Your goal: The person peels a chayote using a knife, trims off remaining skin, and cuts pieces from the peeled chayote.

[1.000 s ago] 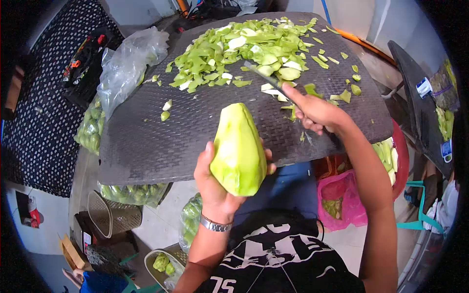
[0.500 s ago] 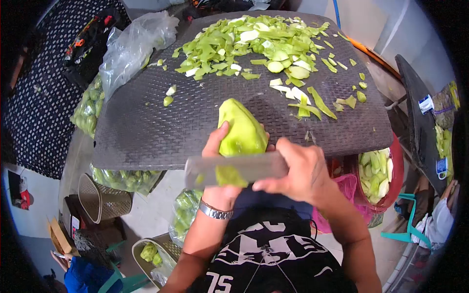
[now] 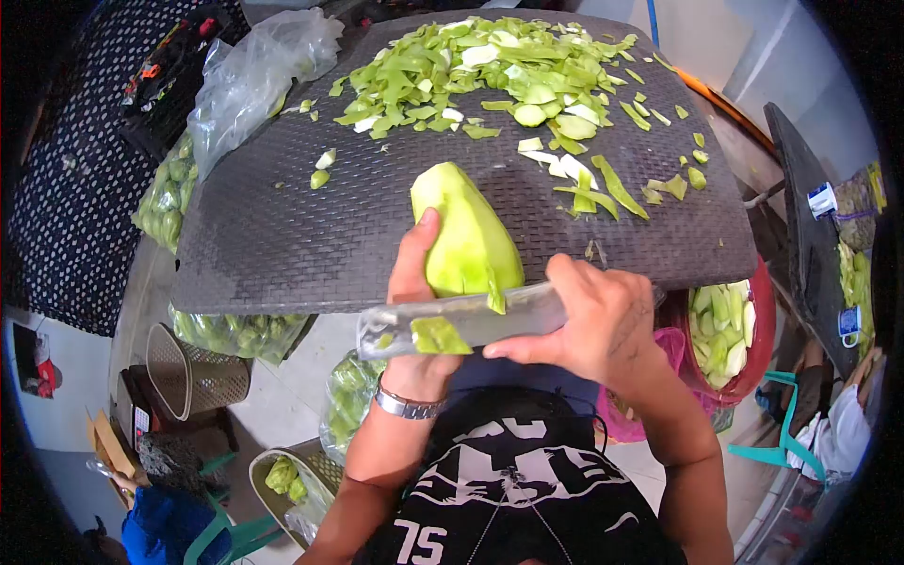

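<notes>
- Progress: the large pale-green, pear-shaped fruit (image 3: 466, 235) looks mostly peeled on the side that shows; a narrow green strip (image 3: 494, 293) hangs loose at its near end, so that part seems unfinished. Its underside is hidden, so I cannot tell what skin is left there.
- A broad heap of thin green peelings (image 3: 490, 71) lies on the far half of the dark-grey woven tabletop (image 3: 264, 245), with loose scraps towards its right side.
- Pale-green cut pieces (image 3: 720, 330) fill a round red tub (image 3: 767, 344) just beyond the tabletop's near right corner.
- A clear plastic bag of whole green produce (image 3: 240, 331) sits below the tabletop's near left edge.
- The fruit is held up over the tabletop's near edge: smooth, faintly faceted, moist-looking, blunt at the far end and wider at the near one.
- The left hand (image 3: 411, 273) has its grip clamped around the fruit.
- The right hand (image 3: 607, 320) has its grip closed on a broad, flat metal knife (image 3: 513, 317), its blade crossing the fruit's near end; a green peel flake (image 3: 438, 336) clings to it.
</notes>
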`<state>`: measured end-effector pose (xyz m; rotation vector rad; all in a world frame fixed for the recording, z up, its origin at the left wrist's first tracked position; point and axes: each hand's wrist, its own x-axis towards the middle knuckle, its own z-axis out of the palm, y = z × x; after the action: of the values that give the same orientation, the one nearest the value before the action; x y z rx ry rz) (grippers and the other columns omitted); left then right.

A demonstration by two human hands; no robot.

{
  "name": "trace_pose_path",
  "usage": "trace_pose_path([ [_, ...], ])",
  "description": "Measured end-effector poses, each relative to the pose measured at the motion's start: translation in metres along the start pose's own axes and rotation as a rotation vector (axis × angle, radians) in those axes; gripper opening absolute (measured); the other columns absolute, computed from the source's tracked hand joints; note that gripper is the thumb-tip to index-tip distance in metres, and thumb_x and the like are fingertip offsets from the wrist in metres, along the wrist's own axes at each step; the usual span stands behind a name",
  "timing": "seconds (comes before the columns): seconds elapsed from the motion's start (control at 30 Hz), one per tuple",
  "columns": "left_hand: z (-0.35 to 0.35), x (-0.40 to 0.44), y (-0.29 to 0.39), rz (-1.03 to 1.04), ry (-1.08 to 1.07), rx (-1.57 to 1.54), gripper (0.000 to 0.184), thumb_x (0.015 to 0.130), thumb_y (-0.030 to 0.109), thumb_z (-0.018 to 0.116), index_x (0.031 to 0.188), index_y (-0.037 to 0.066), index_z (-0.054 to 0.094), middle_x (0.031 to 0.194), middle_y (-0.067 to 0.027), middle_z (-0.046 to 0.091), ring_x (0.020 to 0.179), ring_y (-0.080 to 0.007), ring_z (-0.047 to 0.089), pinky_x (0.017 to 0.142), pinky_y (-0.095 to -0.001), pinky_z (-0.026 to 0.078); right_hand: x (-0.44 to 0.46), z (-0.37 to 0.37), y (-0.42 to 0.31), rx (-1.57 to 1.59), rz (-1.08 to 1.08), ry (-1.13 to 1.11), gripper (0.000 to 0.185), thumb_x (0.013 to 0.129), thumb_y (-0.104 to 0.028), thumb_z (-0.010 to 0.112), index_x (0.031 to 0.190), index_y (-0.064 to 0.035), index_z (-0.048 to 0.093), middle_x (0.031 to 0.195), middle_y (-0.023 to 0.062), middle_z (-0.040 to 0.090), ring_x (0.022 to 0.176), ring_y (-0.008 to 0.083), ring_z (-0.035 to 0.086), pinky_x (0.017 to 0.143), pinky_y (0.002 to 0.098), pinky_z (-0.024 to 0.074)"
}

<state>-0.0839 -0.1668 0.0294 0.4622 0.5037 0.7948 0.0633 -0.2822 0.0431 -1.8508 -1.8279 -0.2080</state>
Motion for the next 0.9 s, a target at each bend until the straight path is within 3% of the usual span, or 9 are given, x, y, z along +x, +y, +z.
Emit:
trace_pose_path([
  [0.17, 0.009, -0.006, -0.001, 0.085, 0.064, 0.133, 0.046, 0.103, 0.041, 0.058, 0.13, 0.003, 0.063, 0.113, -0.0121, 0.073, 0.098, -0.0237, 0.073, 0.089, -0.0393, 0.059, 0.002, -0.006, -0.004, 0.057, -0.021, -0.024, 0.076, 0.061, -0.075, 0.085, 0.075, -0.0076, 0.052, 0.061, 0.0111, 0.06, 0.052, 0.0336, 0.066, 0.049, 0.0419, 0.0514],
  [0.27, 0.002, -0.005, -0.004, 0.089, 0.033, 0.102, 0.046, 0.103, 0.041, 0.058, 0.131, 0.004, 0.063, 0.115, -0.0119, 0.073, 0.1, -0.0232, 0.072, 0.09, -0.0395, 0.058, 0.006, -0.008, 0.009, 0.066, -0.002, -0.075, 0.075, 0.066, -0.079, 0.079, 0.077, -0.0087, 0.056, 0.063, 0.0104, 0.064, 0.053, 0.0316, 0.068, 0.05, 0.0431, 0.0537],
  [0.5, 0.002, -0.009, -0.009, 0.011, -0.037, 0.014, 0.05, 0.103, 0.046, 0.058, 0.133, 0.007, 0.063, 0.119, -0.012, 0.072, 0.106, -0.0246, 0.071, 0.097, -0.0433, 0.056, 0.009, -0.012, 0.017, 0.114, -0.003, -0.115, 0.07, 0.072, -0.075, 0.079, 0.075, -0.0092, 0.055, 0.062, 0.0135, 0.065, 0.056, 0.035, 0.069, 0.053, 0.046, 0.0542],
  [0.53, -0.006, -0.005, -0.012, 0.025, -0.097, 0.014, 0.052, 0.105, 0.048, 0.054, 0.136, 0.006, 0.06, 0.124, -0.0127, 0.071, 0.109, -0.0246, 0.07, 0.099, -0.0431, 0.055, 0.011, -0.015, 0.025, 0.139, 0.099, -0.118, 0.069, 0.074, -0.074, 0.078, 0.074, -0.0088, 0.054, 0.061, 0.0151, 0.063, 0.056, 0.0371, 0.068, 0.055, 0.0481, 0.0539],
  [0.57, -0.008, -0.005, -0.012, 0.034, -0.019, -0.019, 0.056, 0.106, 0.049, 0.049, 0.139, 0.005, 0.057, 0.128, -0.0145, 0.069, 0.113, -0.0268, 0.069, 0.101, -0.0441, 0.055, 0.01, -0.014, 0.042, 0.119, 0.106, -0.131, 0.057, 0.086, -0.054, 0.078, 0.078, -0.0044, 0.051, 0.062, 0.0176, 0.054, 0.054, 0.0409, 0.057, 0.051, 0.0474, 0.0434],
  [0.63, -0.005, -0.004, -0.001, -0.022, -0.021, -0.013, 0.058, 0.108, 0.049, 0.045, 0.141, 0.003, 0.055, 0.131, -0.0171, 0.067, 0.115, -0.0311, 0.068, 0.102, -0.0459, 0.054, 0.018, -0.017, 0.07, 0.296, 0.563, -0.284, 0.063, 0.09, -0.064, 0.07, 0.079, -0.0028, 0.057, 0.061, 0.0172, 0.058, 0.056, 0.0311, 0.063, 0.057, 0.0474, 0.0477],
  [0.8, -0.026, 0.009, -0.002, -0.083, -0.015, -0.165, 0.067, 0.106, 0.059, 0.042, 0.142, 0.003, 0.054, 0.129, -0.0205, 0.066, 0.113, -0.0375, 0.067, 0.098, -0.0527, 0.055, 0.017, -0.036, 0.087, 0.594, 0.379, 0.085, 0.066, 0.097, -0.069, 0.057, 0.082, -0.0044, 0.054, 0.06, 0.0057, 0.044, 0.052, 0.0164, 0.046, 0.05, 0.0384, 0.0371],
  [0.87, -0.035, 0.013, -0.006, -0.124, -0.123, -0.255, 0.071, 0.104, 0.063, 0.041, 0.142, 0.004, 0.054, 0.127, -0.0209, 0.066, 0.112, -0.0386, 0.067, 0.095, -0.0551, 0.056, 0.023, -0.055, 0.059, 0.902, 0.556, 0.112, 0.073, 0.097, -0.08, 0.041, 0.079, -0.0102, 0.05, 0.061, -0.0039, 0.039, 0.049, 0.0064, 0.037, 0.046, 0.027, 0.0311],
  [0.9, -0.039, 0.014, -0.009, -0.155, -0.218, -0.361, 0.073, 0.103, 0.065, 0.041, 0.142, 0.005, 0.054, 0.126, -0.0208, 0.066, 0.112, -0.0388, 0.067, 0.093, -0.0562, 0.056, 0.025, -0.043, 0.063, 1.038, 0.588, 0.065, 0.075, 0.096, -0.083, 0.037, 0.079, -0.0113, 0.05, 0.06, -0.0042, 0.04, 0.047, 0.0055, 0.036, 0.044, 0.0257, 0.031],
])
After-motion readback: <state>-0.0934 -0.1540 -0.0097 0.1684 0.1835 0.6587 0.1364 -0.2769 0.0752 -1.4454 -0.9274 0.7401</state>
